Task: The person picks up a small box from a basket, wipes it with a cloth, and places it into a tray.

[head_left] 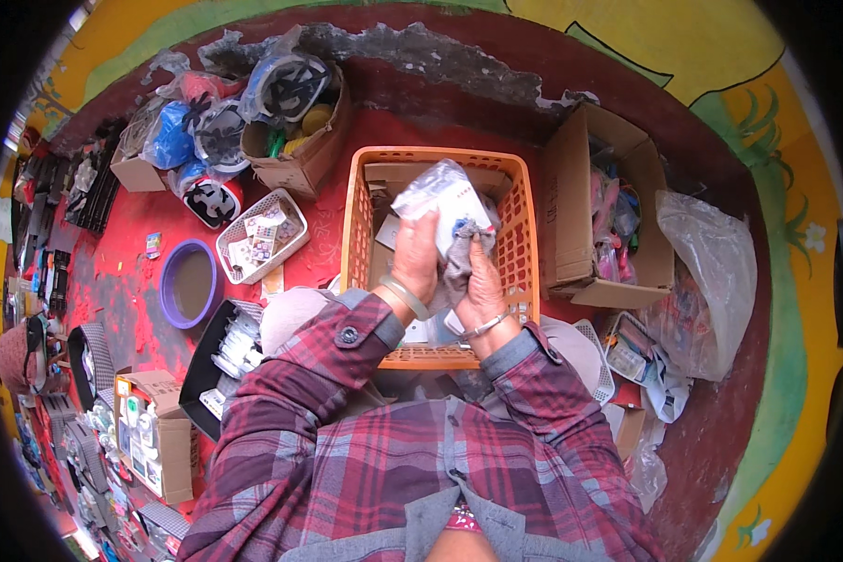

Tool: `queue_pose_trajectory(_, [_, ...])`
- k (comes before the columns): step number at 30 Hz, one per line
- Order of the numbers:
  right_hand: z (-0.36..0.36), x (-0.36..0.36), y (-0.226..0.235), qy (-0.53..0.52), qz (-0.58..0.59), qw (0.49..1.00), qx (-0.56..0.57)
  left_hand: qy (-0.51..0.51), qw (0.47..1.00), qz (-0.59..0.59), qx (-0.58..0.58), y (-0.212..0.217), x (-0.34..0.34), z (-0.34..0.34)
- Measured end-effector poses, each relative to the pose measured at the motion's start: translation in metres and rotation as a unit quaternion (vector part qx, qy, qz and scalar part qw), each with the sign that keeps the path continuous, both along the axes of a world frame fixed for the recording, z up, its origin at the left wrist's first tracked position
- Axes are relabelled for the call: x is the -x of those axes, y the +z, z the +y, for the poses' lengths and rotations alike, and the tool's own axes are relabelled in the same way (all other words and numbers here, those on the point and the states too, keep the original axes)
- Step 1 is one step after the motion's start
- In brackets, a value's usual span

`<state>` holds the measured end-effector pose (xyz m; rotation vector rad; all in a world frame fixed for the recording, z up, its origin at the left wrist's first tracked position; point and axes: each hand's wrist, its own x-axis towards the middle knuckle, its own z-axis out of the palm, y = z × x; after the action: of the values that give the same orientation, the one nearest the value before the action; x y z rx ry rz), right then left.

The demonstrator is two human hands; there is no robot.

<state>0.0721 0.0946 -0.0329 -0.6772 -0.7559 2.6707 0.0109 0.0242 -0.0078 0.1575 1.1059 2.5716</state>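
Note:
Above an orange plastic basket (pixel 520 253), both hands meet at a white packet in clear plastic (pixel 454 201). My left hand (pixel 417 251) grips the packet along its left side, a pale bangle on the wrist. A crumpled grey cloth (pixel 458 258) is bunched in my right hand (pixel 482 288), whose fingers are closed and press it against the packet's lower part. A silvery bangle circles that wrist. Inside the basket lie pieces of cardboard and white flat items, partly hidden by my hands and forearms.
Right of the basket stands an open cardboard box (pixel 571 215) with colourful packaged goods, beside a clear plastic sheet (pixel 717 272). To the left are a white basket (pixel 300 239) with small cards, a purple basin (pixel 217 286), a black bin (pixel 197 379) and bagged helmets (pixel 290 84).

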Motion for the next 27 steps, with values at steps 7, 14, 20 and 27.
queue_pose_trajectory(7, [0.062, 0.007, 0.054, -0.057, 0.003, 0.982, -0.182, -0.024, 0.994, 0.004, 0.111, 0.010, 0.011, -0.009])
queue_pose_trajectory(14, [0.075, -0.015, 0.060, 0.187, 0.092, 0.842, -0.498, -0.205, 0.787, 0.444, 0.376, 0.034, 0.045, -0.041])
queue_pose_trajectory(20, [0.061, -0.017, 0.059, 0.079, 0.100, 0.831, -0.541, -0.325, 0.859, 0.232, 0.321, 0.027, 0.025, -0.030])
queue_pose_trajectory(27, [0.061, -0.020, 0.058, 0.001, 0.100, 0.884, -0.457, -0.332, 0.884, 0.186, 0.272, 0.024, 0.018, -0.023])
